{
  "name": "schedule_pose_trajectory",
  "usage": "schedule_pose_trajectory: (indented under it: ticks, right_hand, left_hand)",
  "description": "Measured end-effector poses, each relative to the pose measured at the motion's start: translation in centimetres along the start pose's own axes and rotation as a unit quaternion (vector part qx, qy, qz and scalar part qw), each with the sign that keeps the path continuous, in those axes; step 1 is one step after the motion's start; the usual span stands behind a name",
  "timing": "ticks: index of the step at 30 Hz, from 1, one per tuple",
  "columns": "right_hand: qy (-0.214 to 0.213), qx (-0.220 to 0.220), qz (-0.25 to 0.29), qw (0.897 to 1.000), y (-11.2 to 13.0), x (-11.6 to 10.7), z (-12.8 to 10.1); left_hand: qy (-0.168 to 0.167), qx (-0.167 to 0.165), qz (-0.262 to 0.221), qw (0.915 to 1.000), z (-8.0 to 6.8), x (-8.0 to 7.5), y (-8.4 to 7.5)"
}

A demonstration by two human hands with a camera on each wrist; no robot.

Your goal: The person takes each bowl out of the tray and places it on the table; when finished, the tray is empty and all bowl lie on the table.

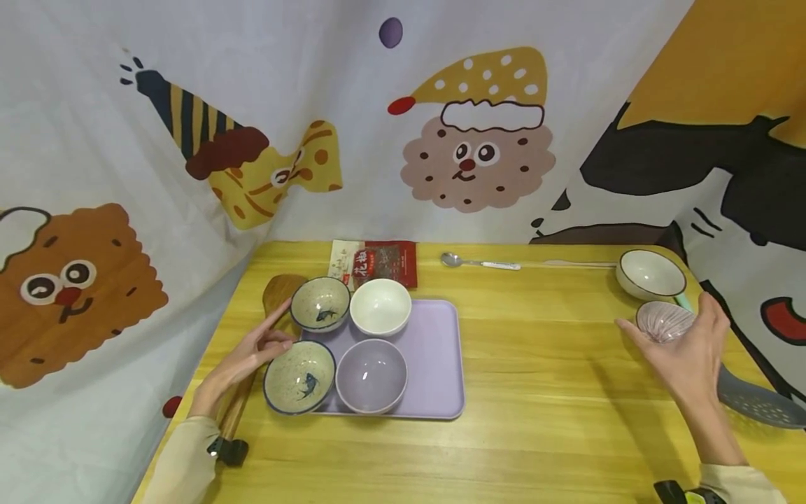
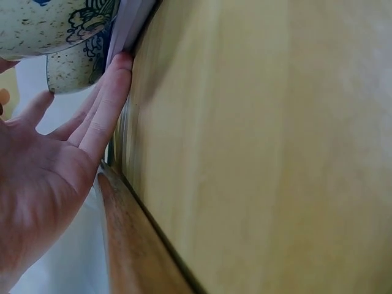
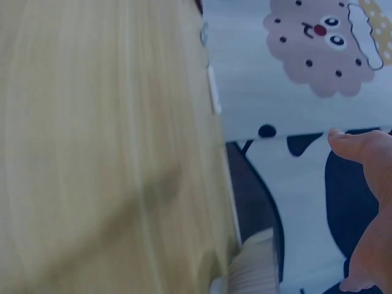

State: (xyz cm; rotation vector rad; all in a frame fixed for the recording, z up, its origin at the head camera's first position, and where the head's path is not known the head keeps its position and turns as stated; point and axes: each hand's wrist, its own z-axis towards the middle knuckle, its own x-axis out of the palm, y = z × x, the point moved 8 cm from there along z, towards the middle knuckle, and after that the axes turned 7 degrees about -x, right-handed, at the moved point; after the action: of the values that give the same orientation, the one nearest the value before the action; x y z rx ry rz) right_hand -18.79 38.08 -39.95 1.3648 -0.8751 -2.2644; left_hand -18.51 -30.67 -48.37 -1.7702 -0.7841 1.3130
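My left hand (image 1: 252, 350) reaches in from the left with fingers extended beside two speckled bowls with blue fish, the rear bowl (image 1: 320, 304) and the front bowl (image 1: 299, 378). In the left wrist view its fingertips lie right at the edge of the lilac tray (image 2: 125, 24), beneath the bowls. A white bowl (image 1: 380, 308) and a lilac bowl (image 1: 371, 376) complete the group on the tray. At the far right, my right hand (image 1: 689, 360) hovers by a small ribbed bowl (image 1: 661, 322), thumb and fingers spread apart. The right wrist view shows that bowl below the thumb.
Behind the ribbed bowl stands a dark-rimmed white bowl (image 1: 651, 274). A grey slotted utensil (image 1: 758, 400) lies right of the hand. A spoon (image 1: 481, 262) and red spice packet (image 1: 390, 262) lie along the back, and a wooden spatula (image 1: 283, 290) runs under the left arm.
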Motion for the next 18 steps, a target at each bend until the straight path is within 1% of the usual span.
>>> schedule_pose_trajectory:
  ticks: [3,10,15,18]
  right_hand:
    - [-0.001,-0.020,0.003,1.000,1.2,0.1,0.0]
    - [0.012,-0.078,0.024,0.997,4.9,1.1,-0.4]
    - [0.034,-0.130,0.044,0.990,8.1,2.8,-0.5]
    - [0.056,-0.158,0.065,0.984,9.8,4.2,-0.5]
  left_hand:
    - [-0.001,0.000,0.003,1.0000,0.1,0.0,0.0]
    - [0.003,0.020,-0.003,0.9998,0.0,0.1,-0.4]
    - [0.003,0.021,-0.004,0.9998,-0.2,0.1,-0.6]
    - [0.002,0.017,-0.003,0.9998,-0.3,0.1,-0.7]
